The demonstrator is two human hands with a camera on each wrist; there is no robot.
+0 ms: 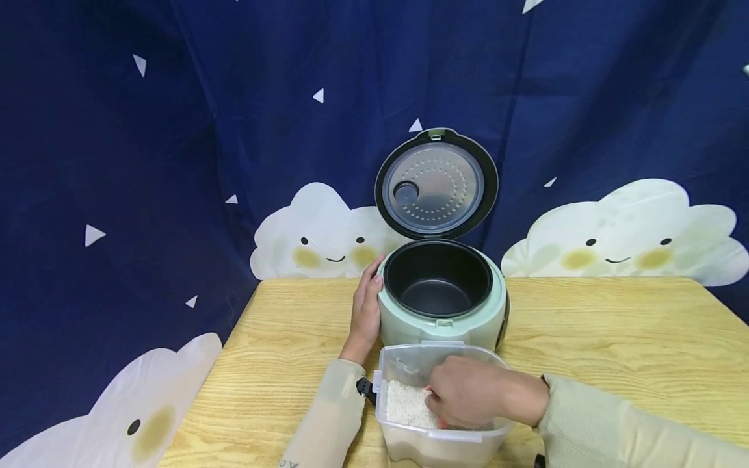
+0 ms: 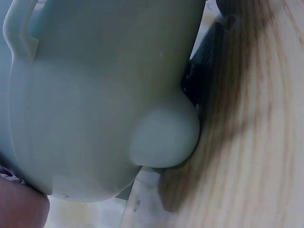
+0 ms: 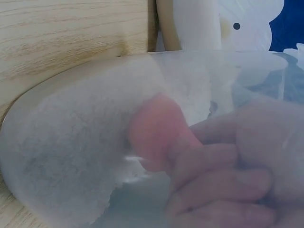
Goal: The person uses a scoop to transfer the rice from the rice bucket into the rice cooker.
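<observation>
I see the rice cooker (image 1: 404,326), lid raised, at the centre of the head view; just below, at lower centre, sits the clear container (image 1: 433,450) with rice (image 1: 406,404). The left hand (image 1: 367,312), fingers extended, rests against the cooker's left side. The right hand (image 1: 476,393), inside the container, grips the red scoop (image 3: 158,132).

I face a navy curtain (image 1: 263,117) with white triangles (image 1: 318,96) and smiling clouds (image 1: 629,221), behind my pale wood-grained worktop (image 1: 614,325).
</observation>
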